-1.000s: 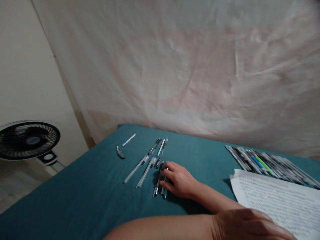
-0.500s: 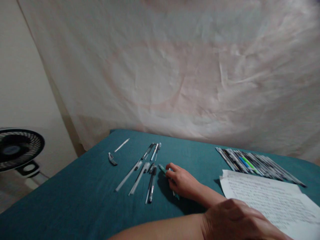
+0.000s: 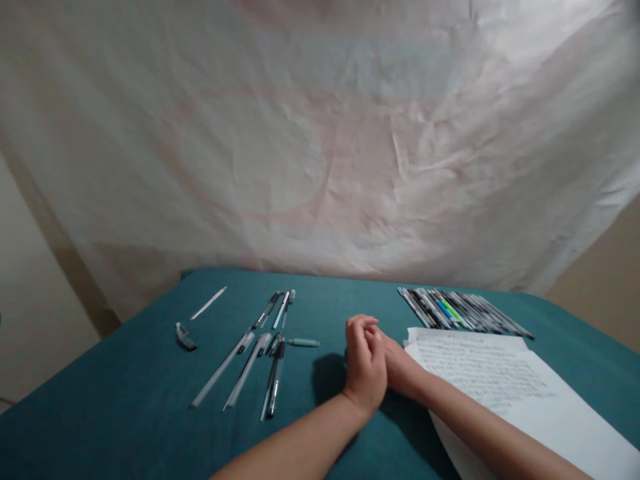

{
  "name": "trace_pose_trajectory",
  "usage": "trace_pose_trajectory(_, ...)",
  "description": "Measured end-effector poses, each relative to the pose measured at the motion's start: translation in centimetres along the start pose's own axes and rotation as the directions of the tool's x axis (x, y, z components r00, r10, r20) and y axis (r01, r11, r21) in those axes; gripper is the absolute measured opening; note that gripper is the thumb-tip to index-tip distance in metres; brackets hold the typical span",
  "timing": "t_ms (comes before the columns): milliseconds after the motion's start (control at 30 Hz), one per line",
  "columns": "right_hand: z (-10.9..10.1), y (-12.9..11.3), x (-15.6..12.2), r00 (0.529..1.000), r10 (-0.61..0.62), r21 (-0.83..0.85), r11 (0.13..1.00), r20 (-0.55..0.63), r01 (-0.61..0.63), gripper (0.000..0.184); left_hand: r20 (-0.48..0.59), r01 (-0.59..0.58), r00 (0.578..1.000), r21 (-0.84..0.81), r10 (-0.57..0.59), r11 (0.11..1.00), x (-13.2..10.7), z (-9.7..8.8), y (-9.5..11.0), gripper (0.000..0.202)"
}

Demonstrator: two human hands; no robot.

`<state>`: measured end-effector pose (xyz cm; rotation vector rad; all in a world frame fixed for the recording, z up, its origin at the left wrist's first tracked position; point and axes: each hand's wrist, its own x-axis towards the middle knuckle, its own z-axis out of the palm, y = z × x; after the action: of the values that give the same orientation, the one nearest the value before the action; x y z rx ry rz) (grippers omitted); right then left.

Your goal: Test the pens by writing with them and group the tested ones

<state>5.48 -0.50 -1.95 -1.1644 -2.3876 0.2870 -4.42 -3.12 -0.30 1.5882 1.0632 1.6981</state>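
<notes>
My left hand (image 3: pixel 366 367) is closed, its curled fingers pressed against my right hand (image 3: pixel 395 357), which is also closed. The two meet just above the cloth, left of the written paper sheets (image 3: pixel 480 373). Whatever lies between the fingers is hidden. A short pale green pen piece (image 3: pixel 304 343) rests on the cloth left of the hands. Beside it are clear pens and pen parts: a black-and-clear pen (image 3: pixel 274 387), long clear tubes (image 3: pixel 220 373) and black-tipped caps (image 3: pixel 245 343).
A row of many pens (image 3: pixel 463 310) lies at the back right, behind the paper. On the left are a thin white refill (image 3: pixel 209 303) and a dark correction-tape-like piece (image 3: pixel 185 336). The teal cloth (image 3: pixel 125 400) covers the table; a pale sheet (image 3: pixel 300 167) hangs behind.
My right hand has left the pale green piece and drawn back. My left hand has come up from the lower right to meet it. The view has turned right; the fan is out of sight.
</notes>
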Motion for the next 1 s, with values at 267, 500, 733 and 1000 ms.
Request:
trace_pose_trajectory(267, -1.8, -1.0, -0.9, 0.936, 0.344, 0.032, 0.937, 0.081, -0.347, 0.029, -0.197, 0.335, 0.913, -0.137, -0.357, 0.932, 1.7, 0.1, -4.9, 0.016)
trace_pose_trajectory(500, -2.6, -0.1, -1.1, 0.905, 0.425, 0.036, 0.904, 0.03, -0.426, 0.016, -0.136, 0.396, 0.893, -0.217, -0.43, 0.892, 1.7, 0.4, -4.7, 0.022)
trace_pose_trajectory(733, -4.6, 1.3, -0.2, 0.877, 0.472, 0.487, 0.788, -0.085, -0.377, 0.015, 0.269, 0.559, 0.828, -0.451, -0.492, 0.696, 1.1, 1.0, -2.9, 0.037)
trace_pose_trajectory(1000, -5.0, 1.3, -0.1, 0.859, 0.505, 0.674, 0.663, -0.081, -0.326, 0.012, 0.452, 0.541, 0.822, -0.433, -0.345, 0.721, 0.6, 1.4, -1.5, 0.044)
